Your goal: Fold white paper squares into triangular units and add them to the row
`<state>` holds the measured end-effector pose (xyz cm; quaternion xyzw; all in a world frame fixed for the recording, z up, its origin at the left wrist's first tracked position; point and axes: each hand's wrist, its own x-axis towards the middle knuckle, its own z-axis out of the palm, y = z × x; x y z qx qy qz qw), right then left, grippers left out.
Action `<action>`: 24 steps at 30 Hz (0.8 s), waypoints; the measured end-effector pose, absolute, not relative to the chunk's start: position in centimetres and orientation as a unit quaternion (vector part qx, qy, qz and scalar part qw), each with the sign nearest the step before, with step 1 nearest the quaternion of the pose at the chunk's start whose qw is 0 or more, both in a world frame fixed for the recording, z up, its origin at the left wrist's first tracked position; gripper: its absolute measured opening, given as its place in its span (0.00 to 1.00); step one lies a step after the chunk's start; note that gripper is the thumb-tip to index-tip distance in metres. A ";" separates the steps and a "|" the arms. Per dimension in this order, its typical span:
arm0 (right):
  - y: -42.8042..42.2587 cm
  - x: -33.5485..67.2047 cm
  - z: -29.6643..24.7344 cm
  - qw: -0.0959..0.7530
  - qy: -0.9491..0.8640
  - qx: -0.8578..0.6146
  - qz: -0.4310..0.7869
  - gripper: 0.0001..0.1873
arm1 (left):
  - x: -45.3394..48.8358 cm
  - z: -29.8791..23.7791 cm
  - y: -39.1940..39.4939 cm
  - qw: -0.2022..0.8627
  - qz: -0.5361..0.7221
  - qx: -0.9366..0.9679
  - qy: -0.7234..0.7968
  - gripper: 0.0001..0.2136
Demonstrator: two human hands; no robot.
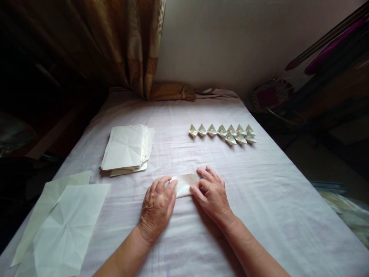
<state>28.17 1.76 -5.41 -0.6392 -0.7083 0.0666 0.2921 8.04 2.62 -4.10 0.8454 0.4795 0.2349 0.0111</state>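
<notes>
A small folded strip of white paper (184, 184) lies on the white cloth in front of me. My left hand (158, 206) rests on its left end, fingers curled down onto it. My right hand (212, 194) presses its right end with bent fingers. Both hands pin the paper flat against the cloth. Part of the strip is hidden under the fingers.
A stack of creased white sheets (127, 150) lies at the left. Two loose creased sheets (66, 227) sit at the near left corner. Several folded paper boats (223, 132) stand in rows beyond my right hand. A curtain (138, 46) hangs at the back; clutter at the right.
</notes>
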 end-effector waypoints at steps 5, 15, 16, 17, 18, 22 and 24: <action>1.9 28.2 -5.3 0.279 -0.718 -0.635 0.067 0.12 | 8.4 -4.0 2.3 0.030 0.210 0.900 0.381 0.17; 1.9 28.2 -5.5 0.266 -0.723 -0.635 0.060 0.12 | 8.5 -4.4 1.6 0.044 0.186 0.905 0.381 0.19; 1.9 28.2 -5.5 0.268 -0.723 -0.635 0.059 0.12 | 8.5 -4.3 1.6 0.043 0.184 0.904 0.382 0.19; 1.9 28.2 -5.6 0.269 -0.723 -0.634 0.057 0.12 | 8.6 -4.3 1.5 0.042 0.183 0.904 0.384 0.19; 1.9 28.2 -5.6 0.270 -0.723 -0.633 0.056 0.12 | 8.6 -4.3 1.5 0.040 0.182 0.904 0.385 0.19; 1.9 28.3 -5.7 0.271 -0.725 -0.631 0.051 0.12 | 8.7 -4.1 1.5 0.032 0.187 0.903 0.385 0.18; 1.9 28.3 -5.8 0.271 -0.726 -0.630 0.050 0.12 | 8.7 -4.1 1.5 0.030 0.189 0.903 0.385 0.18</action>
